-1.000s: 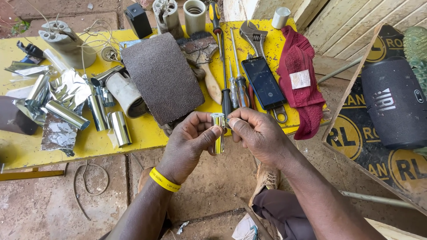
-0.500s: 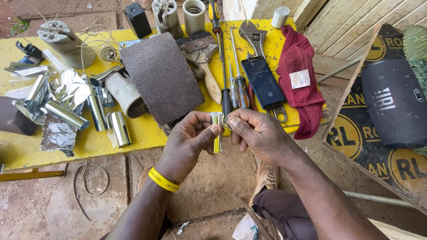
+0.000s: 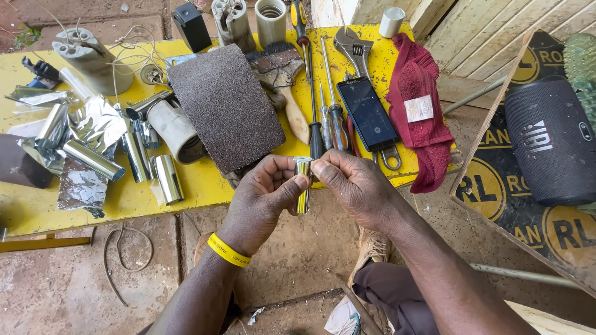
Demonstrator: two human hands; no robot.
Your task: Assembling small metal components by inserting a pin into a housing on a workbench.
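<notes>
Almost nothing has shifted since a moment ago: my hands have risen only slightly, and the small metal tube (image 3: 303, 185) stays upright between them, in front of the near edge of the yellow surface (image 3: 124, 198). My left hand (image 3: 264, 197) grasps the tube from the side, thumb pressed to its shiny wall. My right hand (image 3: 354, 186) pinches its top rim with fingertips, so the open end faces up where I can see it. The tube is a short, polished, silvery cylinder, smooth and reflective. A yellow wristband (image 3: 228, 250) circles my left wrist.

Just behind my hands lies a dark sheet of sandpaper (image 3: 226, 105), coarse and grainy, one corner overhanging towards me. To its left are more shiny tubes (image 3: 167, 178), a wider pale pipe piece (image 3: 174, 127) and crumpled foil scraps (image 3: 93, 130). To its right are screwdrivers (image 3: 332, 118) laid lengthwise, a black phone (image 3: 367, 113), a steel wrench (image 3: 354, 46) and a folded red cloth (image 3: 419, 105), soft and ribbed. A worn brush (image 3: 282, 74) rests beside the sandpaper. Far right, a dark cylindrical speaker (image 3: 549, 139) sits on a printed board (image 3: 496, 180). Below is rough, stained concrete floor (image 3: 62, 285).
</notes>
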